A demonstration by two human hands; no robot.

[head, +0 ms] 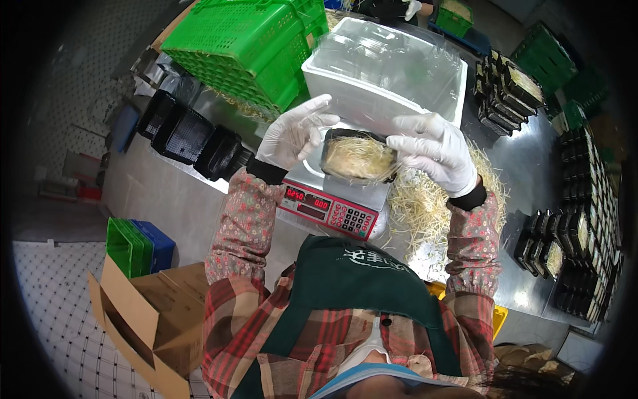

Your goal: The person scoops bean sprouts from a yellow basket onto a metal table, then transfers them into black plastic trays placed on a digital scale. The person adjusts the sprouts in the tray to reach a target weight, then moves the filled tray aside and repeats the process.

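A black plastic tray (pixel 331 135) filled with pale bean sprouts (pixel 360 157) rests on the plate of a red-fronted digital scale (pixel 329 207). The tray's top looks glossy, as if under clear film. My left hand (pixel 294 133), in a white glove, is just left of the tray, its fingers apart. At the tray's right end is my gloved right hand (pixel 432 152), with fingertips overlapping the rim; whether they grip it is unclear. Loose sprouts (pixel 423 204) lie heaped below my right hand. Beyond the tray stands a white foam box (pixel 379 97) with clear film stretched across its top.
Green crates (pixel 244 50) stand at the back left, near stacked black trays (pixel 184 132). Filled trays (pixel 508 92) are piled at the right, with a long row (pixel 588 224) along the edge. An open cardboard box (pixel 164 309) sits lower left. A co-worker's gloved hand (pixel 412 9) shows at the top.
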